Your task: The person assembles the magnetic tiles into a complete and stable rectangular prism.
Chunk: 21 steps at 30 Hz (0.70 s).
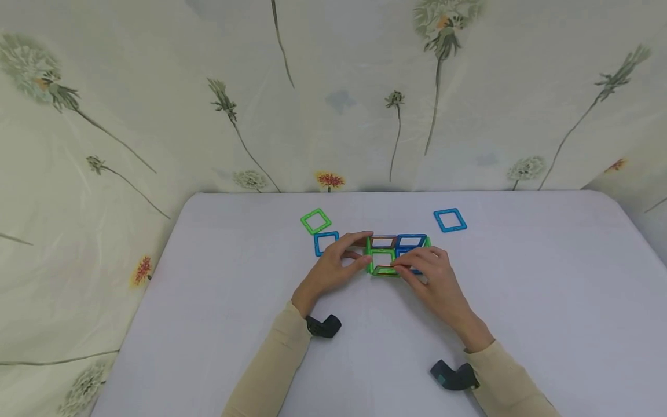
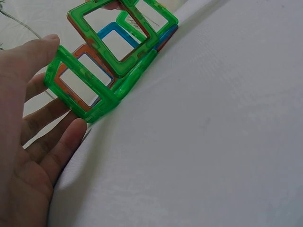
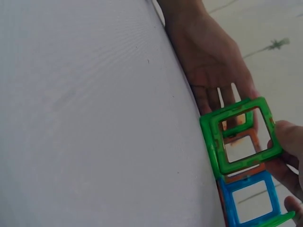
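A pale cloth backdrop [image 1: 339, 104] printed with dandelions rises behind my white table [image 1: 234, 318], whose far edge runs across its foot. My cream sleeves reach in from the near side, the left sleeve [image 1: 271, 359] and the right sleeve [image 1: 510, 379]. My left hand [image 1: 329, 269] is curved around the left end of a frame structure, thumb and fingers spread just enough to grip its green end panel. My right hand [image 1: 435, 284] is drawn nearly together in front, thumb and forefinger pinching a tile. The frame structure [image 1: 396, 250] sits on the table between my hands, two squares wide, with an orange and a blue square along its far side and green at both ends. On my wrists are a left black device [image 1: 324, 327] and a right black device [image 1: 454, 376]. Smallest are the single tiles. One blue tile [image 1: 455, 229] lies by itself, beyond the structure to the right; another blue tile [image 1: 316, 245] lies just beside my left hand, with a loose green tile [image 1: 307, 227] close behind it. The pinched green tile [image 3: 255, 161] is tilted at the structure's near left side; I cannot tell whether they touch.
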Available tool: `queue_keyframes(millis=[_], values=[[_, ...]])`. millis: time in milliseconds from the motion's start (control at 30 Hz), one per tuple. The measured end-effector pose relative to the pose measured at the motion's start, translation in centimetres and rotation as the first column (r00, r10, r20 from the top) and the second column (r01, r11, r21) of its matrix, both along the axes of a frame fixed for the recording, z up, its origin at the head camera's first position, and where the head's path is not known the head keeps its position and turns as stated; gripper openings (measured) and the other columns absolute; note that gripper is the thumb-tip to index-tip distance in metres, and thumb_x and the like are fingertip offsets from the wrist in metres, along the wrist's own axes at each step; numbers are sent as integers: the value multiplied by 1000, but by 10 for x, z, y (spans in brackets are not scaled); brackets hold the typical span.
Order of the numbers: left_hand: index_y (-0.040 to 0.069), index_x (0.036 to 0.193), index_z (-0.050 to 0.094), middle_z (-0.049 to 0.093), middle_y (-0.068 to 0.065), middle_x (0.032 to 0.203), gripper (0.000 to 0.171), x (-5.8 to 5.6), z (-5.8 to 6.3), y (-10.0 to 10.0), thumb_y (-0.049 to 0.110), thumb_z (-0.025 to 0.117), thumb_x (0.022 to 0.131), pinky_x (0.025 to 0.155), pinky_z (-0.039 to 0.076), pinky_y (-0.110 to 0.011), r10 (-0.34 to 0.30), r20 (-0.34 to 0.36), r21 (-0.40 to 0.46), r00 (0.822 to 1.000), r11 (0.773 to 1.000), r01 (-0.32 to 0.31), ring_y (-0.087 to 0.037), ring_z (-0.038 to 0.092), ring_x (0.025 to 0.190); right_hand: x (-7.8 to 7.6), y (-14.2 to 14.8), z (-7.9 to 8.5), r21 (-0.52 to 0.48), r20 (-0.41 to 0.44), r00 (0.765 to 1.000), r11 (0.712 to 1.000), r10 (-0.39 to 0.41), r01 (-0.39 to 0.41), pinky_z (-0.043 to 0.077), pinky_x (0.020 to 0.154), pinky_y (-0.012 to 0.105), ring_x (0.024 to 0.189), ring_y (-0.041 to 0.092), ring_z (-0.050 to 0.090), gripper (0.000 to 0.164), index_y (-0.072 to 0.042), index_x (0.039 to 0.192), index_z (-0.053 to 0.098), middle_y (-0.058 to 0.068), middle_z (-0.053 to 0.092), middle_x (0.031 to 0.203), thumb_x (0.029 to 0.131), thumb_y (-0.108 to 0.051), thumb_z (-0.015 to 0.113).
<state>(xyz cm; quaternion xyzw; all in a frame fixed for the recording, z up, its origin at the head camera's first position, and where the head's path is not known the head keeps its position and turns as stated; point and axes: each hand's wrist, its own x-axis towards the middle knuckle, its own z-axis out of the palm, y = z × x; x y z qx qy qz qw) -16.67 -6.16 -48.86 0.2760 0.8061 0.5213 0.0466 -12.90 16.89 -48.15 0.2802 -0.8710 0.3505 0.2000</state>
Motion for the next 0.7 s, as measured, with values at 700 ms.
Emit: queue_keyframes(millis=[700], values=[[18, 140, 44, 52, 5, 132, 52, -12, -27, 0, 33, 59, 93, 90, 52, -21, 12, -28, 7, 1000, 1000, -12, -8, 52, 118, -1, -4, -6, 29, -24, 1000, 1000, -3, 3, 32, 95, 45, 86, 10, 60, 19, -18, 93, 71, -6, 66, 88, 76, -10, 77]])
